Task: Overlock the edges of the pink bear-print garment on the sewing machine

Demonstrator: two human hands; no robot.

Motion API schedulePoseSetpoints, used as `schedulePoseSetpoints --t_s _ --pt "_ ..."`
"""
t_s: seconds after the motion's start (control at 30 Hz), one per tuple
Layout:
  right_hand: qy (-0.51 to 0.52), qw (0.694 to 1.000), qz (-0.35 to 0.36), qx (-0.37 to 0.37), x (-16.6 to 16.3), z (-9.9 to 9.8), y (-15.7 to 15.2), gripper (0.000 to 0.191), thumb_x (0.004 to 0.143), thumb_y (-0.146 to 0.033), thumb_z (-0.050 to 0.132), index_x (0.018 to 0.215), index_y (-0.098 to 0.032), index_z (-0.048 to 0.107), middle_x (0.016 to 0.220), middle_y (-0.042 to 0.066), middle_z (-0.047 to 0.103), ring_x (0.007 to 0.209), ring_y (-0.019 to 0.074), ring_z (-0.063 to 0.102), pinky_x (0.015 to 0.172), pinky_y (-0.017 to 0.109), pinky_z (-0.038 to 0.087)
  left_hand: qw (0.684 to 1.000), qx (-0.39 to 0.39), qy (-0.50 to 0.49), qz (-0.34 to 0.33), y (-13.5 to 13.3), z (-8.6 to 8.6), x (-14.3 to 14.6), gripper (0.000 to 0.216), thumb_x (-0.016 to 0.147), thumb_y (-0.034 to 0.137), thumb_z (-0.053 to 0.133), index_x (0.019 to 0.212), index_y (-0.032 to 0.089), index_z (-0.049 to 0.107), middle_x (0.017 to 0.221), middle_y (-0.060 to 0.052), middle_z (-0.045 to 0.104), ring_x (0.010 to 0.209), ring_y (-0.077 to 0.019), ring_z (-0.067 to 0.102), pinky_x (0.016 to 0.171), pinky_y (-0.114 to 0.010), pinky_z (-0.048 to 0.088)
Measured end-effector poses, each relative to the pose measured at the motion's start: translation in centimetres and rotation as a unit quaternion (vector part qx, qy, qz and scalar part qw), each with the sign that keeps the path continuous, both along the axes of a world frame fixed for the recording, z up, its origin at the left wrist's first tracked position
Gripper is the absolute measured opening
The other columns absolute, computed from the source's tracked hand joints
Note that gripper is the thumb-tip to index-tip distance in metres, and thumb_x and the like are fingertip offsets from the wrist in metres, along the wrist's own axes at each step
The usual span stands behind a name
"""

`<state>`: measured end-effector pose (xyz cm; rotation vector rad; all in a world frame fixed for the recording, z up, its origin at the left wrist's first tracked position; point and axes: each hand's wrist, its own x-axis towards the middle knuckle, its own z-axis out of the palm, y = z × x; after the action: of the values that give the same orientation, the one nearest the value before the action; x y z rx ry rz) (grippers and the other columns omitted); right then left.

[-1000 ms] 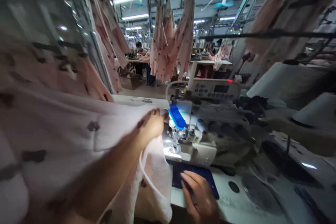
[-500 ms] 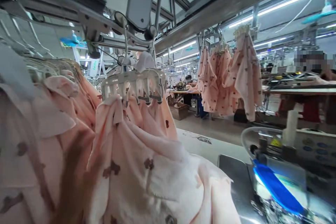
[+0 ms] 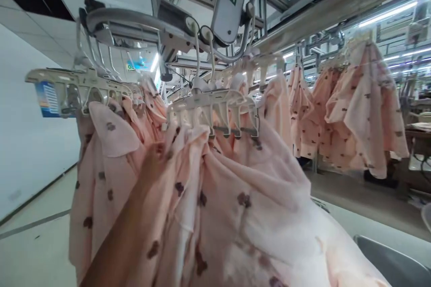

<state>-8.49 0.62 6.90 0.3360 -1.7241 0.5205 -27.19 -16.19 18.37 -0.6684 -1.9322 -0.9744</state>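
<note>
My left hand (image 3: pixel 159 154) reaches up from the lower left, its fingers curled and closed at the top edge of a pink garment piece (image 3: pixel 235 215) with dark printed motifs. The fingertips are slightly blurred and partly lost against the cloth. Just above and to the right, a clear plastic clip hanger (image 3: pixel 215 107) carries the cloth from an overhead hook. Left of my hand hangs another pink piece with a rounded flap (image 3: pixel 112 130), below a second clip hanger (image 3: pixel 84 83). Nowhere does my right hand show.
A curved metal rail (image 3: pixel 134 18) with rollers runs overhead, beside a grey Euratex unit (image 3: pixel 230 4). More pink pieces (image 3: pixel 367 103) hang at the right. A grey metal surface (image 3: pixel 393 260) shows at lower right, and a white wall (image 3: pixel 30 143) stands at left.
My view has turned left, bringing the wall and left hanger into sight and pushing the sewing machine out. My left hand has risen from low, blurred, to the cloth's top edge.
</note>
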Motion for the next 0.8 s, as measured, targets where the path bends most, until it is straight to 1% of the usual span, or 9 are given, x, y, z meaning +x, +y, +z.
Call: schedulePoseSetpoints --t_s 0.1,0.17,0.2,0.23,0.33,0.47,0.57,0.67,0.8 --pt "-0.051 0.988 0.140 -0.027 0.5 1.1 -1.4 0.016 0.099 -0.036 0.044 0.100 -0.031 0.059 0.070 -0.001 0.067 0.062 0.0158 0.065 0.050 0.023 0.056 0.996 -0.061 -0.039 -0.044 2.8 -0.2 -1.8 0.014 0.082 0.026 0.047 0.079 0.017 0.057 0.076 -0.005 0.061 0.072 -0.0195 0.059 0.069 -0.030 0.046" --pt "-0.137 0.935 0.319 -0.072 -1.4 3.6 -2.9 0.017 0.099 -0.027 0.042 0.109 -0.025 0.055 0.082 0.000 0.070 0.068 0.0131 0.068 0.061 0.020 0.058 0.997 -0.044 -0.036 -0.044 3.7 -0.5 -1.6 0.021 0.087 0.026 0.038 0.090 0.016 0.056 0.090 -0.009 0.061 0.085 -0.0209 0.058 0.079 -0.033 0.045" --pt "-0.199 0.885 0.409 -0.097 -2.8 5.0 -3.5 0.018 0.095 -0.021 0.045 0.111 -0.022 0.055 0.094 0.002 0.070 0.081 0.0144 0.069 0.072 0.023 0.058 0.998 -0.034 -0.034 -0.046 3.7 -0.7 -1.3 0.023 0.089 0.028 0.036 0.098 0.016 0.054 0.098 -0.011 0.059 0.090 -0.0211 0.057 0.082 -0.033 0.044" --pt "-0.245 0.863 0.418 -0.142 -4.5 6.4 -4.0 0.023 0.089 -0.013 0.046 0.109 -0.020 0.057 0.101 0.004 0.069 0.093 0.0165 0.067 0.080 0.026 0.057 0.998 -0.029 -0.037 -0.049 3.5 -0.7 -0.9 0.025 0.089 0.031 0.037 0.103 0.015 0.051 0.103 -0.011 0.057 0.093 -0.0216 0.056 0.083 -0.034 0.043" --pt "-0.258 0.886 0.279 -0.264 -9.3 8.9 -4.5 0.045 0.073 -0.001 0.047 0.116 -0.012 0.053 0.117 0.013 0.060 0.113 0.0243 0.056 0.096 0.040 0.048 0.994 -0.048 -0.072 -0.070 2.0 0.0 -0.2 0.021 0.081 0.032 0.051 0.095 0.017 0.053 0.093 -0.009 0.058 0.086 -0.0234 0.056 0.081 -0.037 0.043" --pt "-0.281 0.896 0.210 -0.274 -12.1 8.7 -4.7 0.059 0.064 -0.004 0.064 0.120 -0.011 0.051 0.127 0.017 0.051 0.125 0.0321 0.042 0.102 0.049 0.038 0.981 -0.043 -0.136 -0.132 -0.3 2.9 -0.7 0.013 0.073 0.029 0.055 0.074 0.017 0.056 0.075 -0.004 0.058 0.080 -0.0224 0.057 0.081 -0.035 0.043" --pt "-0.330 0.888 0.185 -0.262 -12.2 8.4 -5.9 0.040 0.066 -0.011 0.072 0.104 -0.010 0.060 0.108 0.015 0.061 0.108 0.0307 0.054 0.091 0.045 0.046 0.962 0.013 -0.186 -0.198 -1.3 3.9 -0.7 0.034 0.073 0.046 0.052 0.083 0.015 0.059 0.074 -0.004 0.061 0.076 -0.0209 0.059 0.074 -0.031 0.047" --pt "-0.398 0.865 0.180 -0.245 -11.7 8.4 -7.3 0.005 0.078 -0.012 0.065 0.077 -0.012 0.061 0.074 0.003 0.061 0.075 0.0195 0.061 0.073 0.035 0.050 0.936 0.057 -0.243 -0.247 -2.1 3.7 -0.2 0.057 0.070 0.062 0.053 0.095 0.011 0.060 0.073 -0.006 0.065 0.068 -0.0205 0.062 0.066 -0.031 0.050" --pt "-0.445 0.838 0.191 -0.253 -10.6 8.1 -6.6 0.024 0.090 -0.018 0.058 0.067 -0.013 0.055 0.063 -0.003 0.053 0.061 0.0120 0.054 0.065 0.027 0.047 0.910 0.078 -0.309 -0.267 -4.5 4.7 0.5 0.070 0.064 0.068 0.062 0.101 0.009 0.061 0.072 -0.008 0.068 0.065 -0.0212 0.064 0.059 -0.029 0.051"
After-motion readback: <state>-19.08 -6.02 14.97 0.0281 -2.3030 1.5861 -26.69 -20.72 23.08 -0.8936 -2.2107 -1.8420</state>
